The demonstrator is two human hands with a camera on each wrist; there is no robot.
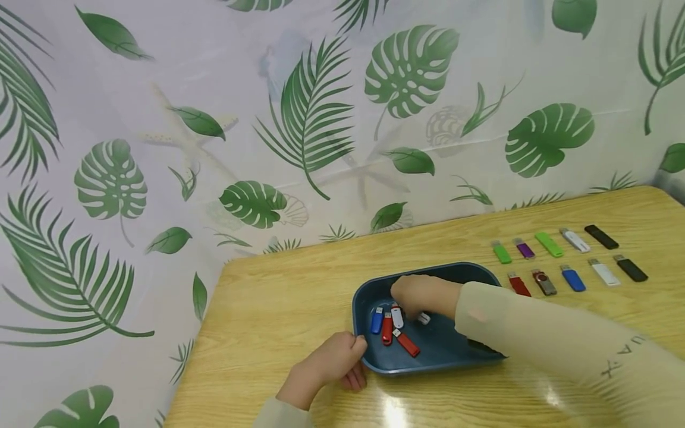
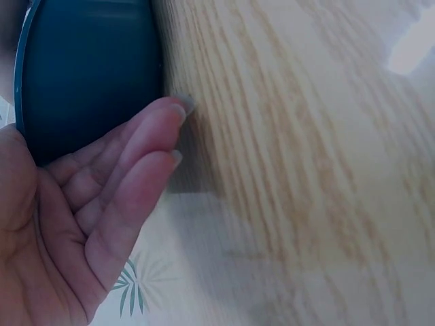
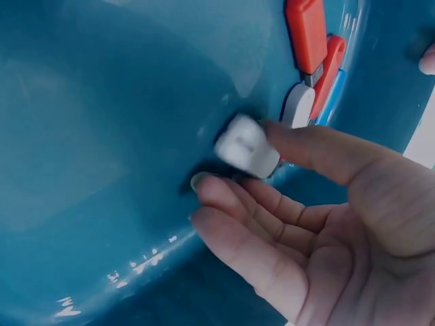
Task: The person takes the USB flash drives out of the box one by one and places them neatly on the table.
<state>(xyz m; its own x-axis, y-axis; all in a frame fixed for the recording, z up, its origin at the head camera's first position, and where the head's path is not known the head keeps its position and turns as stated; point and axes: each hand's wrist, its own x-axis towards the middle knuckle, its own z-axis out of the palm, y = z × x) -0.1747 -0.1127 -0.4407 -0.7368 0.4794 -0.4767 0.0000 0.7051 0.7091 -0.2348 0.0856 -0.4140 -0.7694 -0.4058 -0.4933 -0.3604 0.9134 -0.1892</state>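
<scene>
At the near left corner of a dark blue tray (image 1: 446, 343), the rim is held by the left hand (image 1: 333, 359), with the thumb at the edge and the fingers along the outside wall. Toward the tray's left end, a red USB stick (image 1: 409, 345) is placed nearest, and beyond it a looped red stick (image 1: 387, 331), a white stick (image 1: 396, 318) and a blue stick (image 1: 377, 321) are grouped. Just right of these, inside the tray, a blurred pale stick (image 3: 245, 146) is pinched by the right hand (image 1: 420, 294). Farther right on the wooden table (image 1: 278, 303), a near row of five sticks (image 1: 573, 279) and a far row of five more (image 1: 549, 245) are laid out. The table is backed by a leaf-patterned cloth (image 1: 214, 65).
</scene>
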